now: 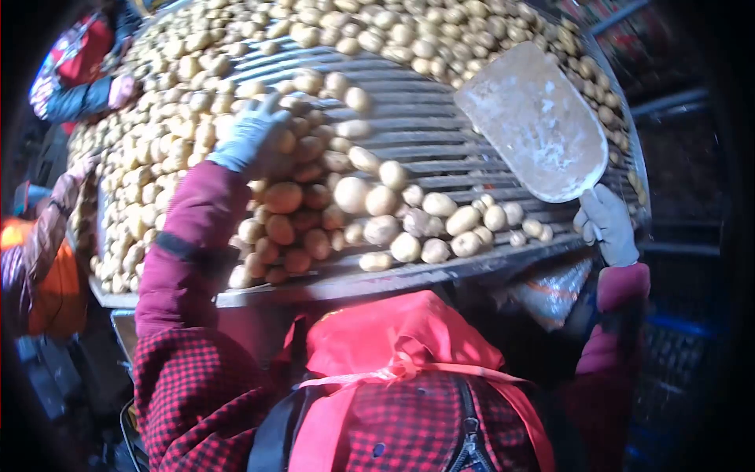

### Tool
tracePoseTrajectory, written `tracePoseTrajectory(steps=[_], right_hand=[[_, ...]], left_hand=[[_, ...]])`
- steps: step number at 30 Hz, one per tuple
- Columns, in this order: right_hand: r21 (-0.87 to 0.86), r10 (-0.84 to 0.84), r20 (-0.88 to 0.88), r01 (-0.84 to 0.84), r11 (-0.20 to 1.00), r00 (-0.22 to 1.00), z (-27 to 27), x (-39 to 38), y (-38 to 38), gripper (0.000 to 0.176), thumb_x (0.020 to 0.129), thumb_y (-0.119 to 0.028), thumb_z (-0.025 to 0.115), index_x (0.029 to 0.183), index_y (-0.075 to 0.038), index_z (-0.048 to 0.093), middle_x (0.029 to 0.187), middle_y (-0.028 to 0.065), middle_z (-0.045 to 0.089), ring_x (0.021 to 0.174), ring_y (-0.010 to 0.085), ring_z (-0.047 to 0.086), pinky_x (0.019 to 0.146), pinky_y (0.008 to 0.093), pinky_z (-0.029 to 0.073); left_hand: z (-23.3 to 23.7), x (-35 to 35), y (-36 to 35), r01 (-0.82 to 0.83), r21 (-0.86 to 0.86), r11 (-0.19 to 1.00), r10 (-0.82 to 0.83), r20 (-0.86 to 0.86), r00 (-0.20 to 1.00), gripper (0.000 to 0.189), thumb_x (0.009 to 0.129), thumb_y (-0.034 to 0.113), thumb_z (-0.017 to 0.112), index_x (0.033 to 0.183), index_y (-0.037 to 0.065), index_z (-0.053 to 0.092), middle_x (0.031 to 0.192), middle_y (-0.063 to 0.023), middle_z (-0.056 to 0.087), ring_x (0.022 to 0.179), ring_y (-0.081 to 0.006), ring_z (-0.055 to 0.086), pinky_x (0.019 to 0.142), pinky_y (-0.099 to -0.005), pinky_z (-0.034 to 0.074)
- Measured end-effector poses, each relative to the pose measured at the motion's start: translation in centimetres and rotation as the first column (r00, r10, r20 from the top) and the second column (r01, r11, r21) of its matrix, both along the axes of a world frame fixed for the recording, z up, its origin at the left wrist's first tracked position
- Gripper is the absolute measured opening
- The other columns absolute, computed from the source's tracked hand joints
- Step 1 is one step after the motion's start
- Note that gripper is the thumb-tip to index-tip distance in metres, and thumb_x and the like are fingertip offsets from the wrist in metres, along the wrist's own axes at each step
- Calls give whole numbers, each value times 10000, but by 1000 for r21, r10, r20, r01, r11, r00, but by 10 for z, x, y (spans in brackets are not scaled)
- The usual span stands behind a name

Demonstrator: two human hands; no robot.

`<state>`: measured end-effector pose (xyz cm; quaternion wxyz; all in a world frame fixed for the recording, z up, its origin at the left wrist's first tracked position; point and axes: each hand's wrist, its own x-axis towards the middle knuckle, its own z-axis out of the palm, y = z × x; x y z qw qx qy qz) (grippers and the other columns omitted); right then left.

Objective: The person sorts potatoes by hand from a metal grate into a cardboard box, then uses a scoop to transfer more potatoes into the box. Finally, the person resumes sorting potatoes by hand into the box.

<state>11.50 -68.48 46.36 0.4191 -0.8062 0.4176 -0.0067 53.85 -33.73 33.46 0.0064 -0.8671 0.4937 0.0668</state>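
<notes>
The left hand [250, 135], in a pale glove, lies over the heap of potatoes [351, 195] with its fingers somewhat spread and pointing away from the body; it is not clear whether it grips any of them. The right hand [608, 224], also gloved, is curled around the handle end of a broad, worn scoop [543, 118], whose blade extends forward and to the left of that hand, above the slatted desk [440, 145]. Whitish smears mark the blade, and no potatoes lie on it. Potatoes crowd thickly to the left of the left hand and ahead of it, while those just to its right and nearer the body sit in reddish shadow. Between the two hands, bare slats show, with a looser band of potatoes on the body side of them, thinning out towards the right hand. More potatoes lie beyond the scoop, along the far side of the desk. Well to the left of the left hand, a person in a red and blue top [79, 67] reaches a hand [122, 92] to the heap, and nearer the body another person, wearing orange [59, 287], also reaches towards its edge.
</notes>
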Motion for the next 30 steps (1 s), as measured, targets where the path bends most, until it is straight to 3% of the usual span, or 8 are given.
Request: tracePoseTrajectory(steps=[7, 10, 15, 16, 17, 20, 25, 30], right_hand=[[302, -42, 237, -33, 953, 971, -83, 92, 38, 323, 998, -390, 641, 932, -74, 633, 742, 16, 620, 615, 73, 536, 512, 238, 405], [301, -51, 346, -59, 952, 937, -120, 138, 54, 369, 995, -429, 641, 926, -66, 639, 730, 35, 624, 570, 83, 536, 482, 256, 406], [481, -139, 289, -18, 877, 947, -154, 163, 77, 387, 1007, -456, 617, 984, -71, 646, 827, 59, 677, 568, 115, 554, 522, 258, 452], [521, -192, 225, 49, 852, 955, -157, 161, 80, 375, 1013, -449, 611, 993, -77, 646, 839, 63, 681, 571, 119, 556, 523, 259, 455], [496, -114, 278, -40, 868, 954, -173, 154, 72, 352, 1029, -437, 594, 1030, -89, 647, 868, 60, 678, 606, 115, 561, 527, 258, 454], [428, -89, 316, -58, 902, 945, -190, 140, 65, 372, 1063, -413, 544, 1211, -84, 639, 827, -7, 619, 608, 56, 526, 552, 207, 440], [251, 211, 393, -325, 912, 895, -224, 120, 35, 481, 1057, -234, 505, 1508, -68, 474, 1009, -20, 597, 761, 39, 521, 630, 193, 443], [101, 419, 359, -481, 871, 834, -224, 120, 21, 644, 982, -95, 496, 1607, -115, 346, 1121, 9, 584, 889, 73, 507, 779, 208, 450]], left_hand=[[7, -17, 1, -56, -14, 998, 56, -13, 998, 744, 603, 388, 861, 1290, 194, 653, 1437, -222, 439, 1238, -475, 494, 962, -575, 499], [27, -27, -13, -196, 72, 978, 194, 40, 980, 489, 819, 448, 740, 1275, 287, 669, 1378, -192, 481, 1256, -412, 503, 1010, -534, 469], [-26, -30, 49, -190, -505, 842, 81, -229, 970, 518, 731, 244, 839, 1190, 111, 641, 1527, -221, 433, 1358, -474, 438, 1102, -518, 427], [-28, -40, 60, -294, -563, 772, 200, -225, 954, 587, 777, 196, 829, 1303, 96, 588, 1485, -195, 487, 1255, -395, 565, 1049, -473, 494], [-29, -50, 74, -530, -658, 534, 108, -569, 815, 670, 793, 155, 815, 1392, 107, 520, 1437, -181, 529, 1174, -339, 617, 971, -425, 535], [-7, -81, 118, -928, -369, 62, -306, -892, 334, 908, 825, 83, 780, 1592, 149, 298, 1260, -141, 643, 931, -188, 696, 735, -265, 566], [-34, -119, 185, -926, -226, -304, -434, -832, 346, 605, 961, 461, 658, 1445, 143, 484, 1075, -133, 687, 810, -178, 650, 643, -278, 537], [-63, -167, 264, -740, -184, -647, -258, -860, 440, 437, 995, 333, 649, 1341, 76, 577, 1132, -83, 668, 866, -213, 707, 678, -334, 580]])
